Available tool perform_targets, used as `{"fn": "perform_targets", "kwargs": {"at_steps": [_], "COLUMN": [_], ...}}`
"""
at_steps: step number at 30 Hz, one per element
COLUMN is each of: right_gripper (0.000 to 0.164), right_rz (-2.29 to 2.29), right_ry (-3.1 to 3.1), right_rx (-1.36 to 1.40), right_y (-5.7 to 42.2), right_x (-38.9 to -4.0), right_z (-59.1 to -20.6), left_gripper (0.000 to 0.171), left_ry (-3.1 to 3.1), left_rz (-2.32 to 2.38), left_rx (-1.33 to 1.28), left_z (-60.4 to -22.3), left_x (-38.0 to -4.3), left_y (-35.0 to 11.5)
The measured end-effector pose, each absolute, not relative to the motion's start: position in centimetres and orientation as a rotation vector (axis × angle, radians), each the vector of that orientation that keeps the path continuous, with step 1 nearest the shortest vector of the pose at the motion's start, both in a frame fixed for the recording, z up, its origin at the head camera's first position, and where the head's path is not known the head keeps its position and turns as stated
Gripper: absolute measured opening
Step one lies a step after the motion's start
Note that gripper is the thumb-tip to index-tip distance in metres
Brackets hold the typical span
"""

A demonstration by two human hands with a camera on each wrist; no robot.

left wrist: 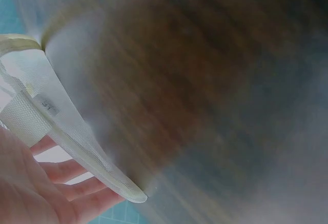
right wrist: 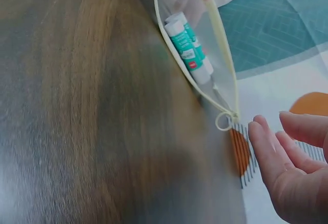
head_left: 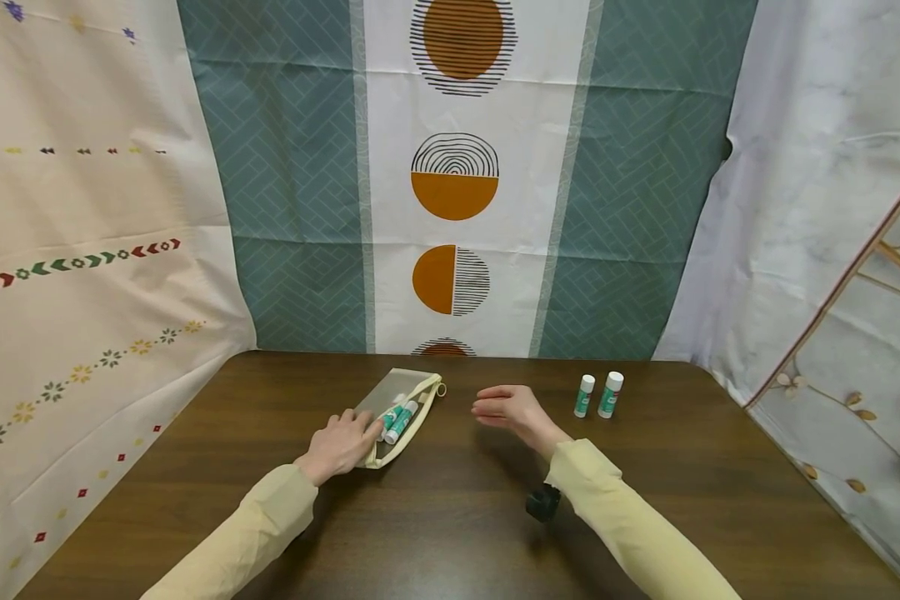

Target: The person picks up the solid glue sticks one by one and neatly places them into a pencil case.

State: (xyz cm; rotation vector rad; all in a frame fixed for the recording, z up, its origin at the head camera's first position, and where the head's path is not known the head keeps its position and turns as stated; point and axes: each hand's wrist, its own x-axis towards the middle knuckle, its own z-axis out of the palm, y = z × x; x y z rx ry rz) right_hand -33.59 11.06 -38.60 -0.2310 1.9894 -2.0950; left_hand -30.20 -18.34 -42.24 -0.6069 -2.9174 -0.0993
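Note:
A zip pouch [head_left: 385, 390] with see-through mesh sides and a pale yellow edge lies at the middle back of the table, its mouth spread apart. Two green and white glue sticks [right wrist: 185, 48] lie side by side inside it. My left hand [head_left: 340, 447] grips the pouch's left end by the edge; in the left wrist view its fingers [left wrist: 87, 190] pass behind the mesh. To the right of the pouch, my right hand [head_left: 516, 410] hovers over the table with fingers extended and nothing in it. Further right, two more glue sticks, a smaller one [head_left: 584, 396] and a larger one [head_left: 611, 395], stand upright.
The dark wooden table [head_left: 450, 533] meets a patterned cloth [head_left: 292, 208] hanging at its back. Other cloths hang along the left and right sides. A small black object [head_left: 543, 502] shows beneath the right sleeve. A ring pull [right wrist: 223, 121] hangs at the pouch's right end.

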Motion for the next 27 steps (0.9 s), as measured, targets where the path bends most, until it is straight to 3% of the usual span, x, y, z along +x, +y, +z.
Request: {"fn": "perform_targets", "kwargs": {"at_steps": [27], "right_gripper": [0.038], "right_rz": [-2.113], "right_ry": [2.150], "right_rx": [-0.201], "right_y": [20.7], "right_x": [-33.3], "right_z": [-35.3], "left_gripper": [0.002], "left_ry": [-2.858], "left_rz": [0.020], "left_rx": [-0.694], "left_z": [-42.1], "left_x": [-30.2], "left_y": [-18.6]}}
